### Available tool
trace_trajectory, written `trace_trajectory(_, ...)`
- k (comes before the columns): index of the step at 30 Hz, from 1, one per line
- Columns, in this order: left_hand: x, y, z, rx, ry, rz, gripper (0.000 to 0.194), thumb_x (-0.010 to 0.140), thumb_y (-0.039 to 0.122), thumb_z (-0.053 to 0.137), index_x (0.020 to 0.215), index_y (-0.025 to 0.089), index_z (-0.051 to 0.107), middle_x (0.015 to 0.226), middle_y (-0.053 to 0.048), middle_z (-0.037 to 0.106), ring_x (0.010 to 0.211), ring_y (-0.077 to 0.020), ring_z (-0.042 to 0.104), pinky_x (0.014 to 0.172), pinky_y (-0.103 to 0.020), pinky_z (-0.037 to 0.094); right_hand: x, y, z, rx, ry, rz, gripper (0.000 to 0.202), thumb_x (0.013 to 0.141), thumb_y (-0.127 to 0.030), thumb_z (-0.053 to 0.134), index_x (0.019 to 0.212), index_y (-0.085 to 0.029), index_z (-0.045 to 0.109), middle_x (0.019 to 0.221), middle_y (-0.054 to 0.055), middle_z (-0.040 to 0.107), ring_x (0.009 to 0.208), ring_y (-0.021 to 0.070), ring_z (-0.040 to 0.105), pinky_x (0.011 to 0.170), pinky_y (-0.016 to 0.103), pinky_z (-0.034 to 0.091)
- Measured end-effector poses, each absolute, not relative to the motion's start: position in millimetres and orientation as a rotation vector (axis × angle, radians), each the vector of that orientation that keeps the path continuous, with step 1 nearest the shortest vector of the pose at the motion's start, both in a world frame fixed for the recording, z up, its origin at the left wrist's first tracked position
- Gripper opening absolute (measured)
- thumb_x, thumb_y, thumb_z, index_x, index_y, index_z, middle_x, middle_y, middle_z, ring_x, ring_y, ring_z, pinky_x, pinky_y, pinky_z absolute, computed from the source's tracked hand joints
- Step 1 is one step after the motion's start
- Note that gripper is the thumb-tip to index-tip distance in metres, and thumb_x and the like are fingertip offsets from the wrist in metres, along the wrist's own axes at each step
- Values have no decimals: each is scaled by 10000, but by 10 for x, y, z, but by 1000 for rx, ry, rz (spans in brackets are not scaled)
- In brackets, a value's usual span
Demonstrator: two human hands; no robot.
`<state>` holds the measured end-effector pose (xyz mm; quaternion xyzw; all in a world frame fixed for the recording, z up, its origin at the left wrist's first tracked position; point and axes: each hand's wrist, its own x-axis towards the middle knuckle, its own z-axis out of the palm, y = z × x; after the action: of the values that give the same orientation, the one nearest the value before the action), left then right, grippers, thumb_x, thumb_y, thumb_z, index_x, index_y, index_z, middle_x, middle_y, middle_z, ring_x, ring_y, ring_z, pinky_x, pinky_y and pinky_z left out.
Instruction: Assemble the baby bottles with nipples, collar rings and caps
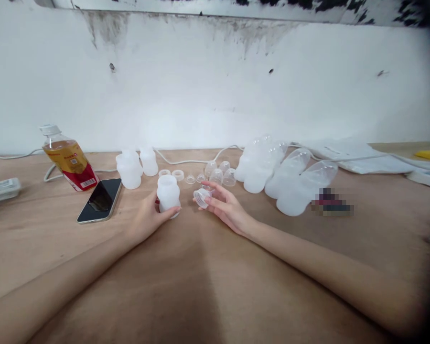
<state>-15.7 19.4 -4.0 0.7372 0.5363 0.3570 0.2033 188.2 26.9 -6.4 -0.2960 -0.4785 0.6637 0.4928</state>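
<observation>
My left hand (151,216) is wrapped round a frosted white baby bottle (168,195) that stands upright and open-topped on the table. Between the fingers and thumb of my right hand (226,208) is a translucent screw ring (202,198), tilted with its threaded opening toward the bottle. Something clear, perhaps a nipple, shows at the ring's far side, partly hidden by the fingers. The ring and the bottle are apart. Just behind them lie white rings (178,175), small clear nipples (190,179) and several clear dome caps (229,177).
Frosted bottles without caps (131,172) stand at the back left. Several capped bottles (293,197) are grouped on the right, some leaning. A phone (99,200) and a drink bottle (71,160) are on the left. A white cable (186,161) runs along the wall.
</observation>
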Motion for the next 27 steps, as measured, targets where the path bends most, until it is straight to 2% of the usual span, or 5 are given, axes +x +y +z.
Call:
trace_trajectory(3, -178, 226, -68, 2031, 1448, 892, 439, 670, 492, 573, 936, 143, 551, 899, -55, 636, 806, -230, 589, 663, -325, 475, 1883, 271, -64, -707, -1168, 1632, 338, 670, -188, 654, 977, -195, 514, 868, 26, 600, 905, 172, 586, 817, 336, 452)
trace_trajectory(10, -205, 302, -30, 2214, 1382, 987, 535, 676, 453, 592, 1126, 178, 500, 1145, -51, 567, 1027, -240, 521, 868, -355, 411, 1887, 316, -94, -738, -1100, 1668, 238, 680, -223, 656, 868, -186, 516, 849, 27, 610, 853, 163, 606, 823, 336, 455)
trace_trajectory(19, -233, 288, -71, 2239, 1384, 1002, 542, 677, 451, 599, 1129, 177, 480, 1129, -62, 568, 1022, -228, 525, 856, -355, 420, 1878, 331, -96, -759, -1131, 1609, 278, 658, -228, 668, 899, -190, 533, 873, 18, 576, 821, 129, 578, 781, 294, 460)
trace_trajectory(23, -242, 257, -68, 2265, 1430, 1021, 602, 641, 472, 624, 1138, 186, 440, 1098, -63, 577, 1009, -226, 537, 824, -351, 441, 1898, 352, -108, -755, -1243, 1401, 348, 622, -194, 694, 940, -223, 556, 1009, 8, 531, 780, 87, 535, 740, 248, 460)
trace_trajectory(27, -235, 216, -39, 2410, 1407, 916, 495, 674, 489, 592, 1066, 199, 506, 1058, -42, 607, 957, -232, 565, 790, -342, 458, 1914, 336, -107, -738, -1404, 1317, 397, 604, -172, 702, 968, -248, 563, 1076, 12, 529, 941, 133, 523, 828, 289, 447)
